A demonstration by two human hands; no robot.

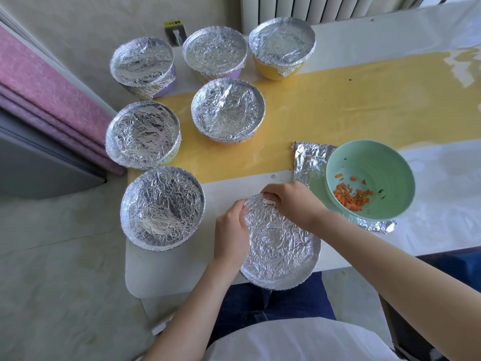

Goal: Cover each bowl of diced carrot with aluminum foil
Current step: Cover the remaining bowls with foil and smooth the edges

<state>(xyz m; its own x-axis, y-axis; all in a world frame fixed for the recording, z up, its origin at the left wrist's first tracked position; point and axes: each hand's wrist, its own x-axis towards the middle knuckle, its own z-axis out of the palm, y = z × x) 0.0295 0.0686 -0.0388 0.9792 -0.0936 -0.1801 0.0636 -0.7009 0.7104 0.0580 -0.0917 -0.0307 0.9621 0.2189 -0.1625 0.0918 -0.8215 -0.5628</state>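
Note:
A foil-covered bowl [281,246] stands at the table's near edge, in front of me. My left hand [230,233] curls round its left rim and presses the foil there. My right hand [291,201] pinches the foil at the far rim. To the right a green bowl [377,162] sits uncovered on a flat foil sheet [309,160], with diced carrot [351,198] in its bottom. Several other bowls wear foil, among them one at the near left [162,208] and one in the middle [227,110].
The white table [169,269] carries a yellow runner [338,100]. More foil-covered bowls stand at the far left [141,61], far middle [214,50] and far right [282,43]. Pink folded cloth [46,95] lies left of the table. A radiator is behind.

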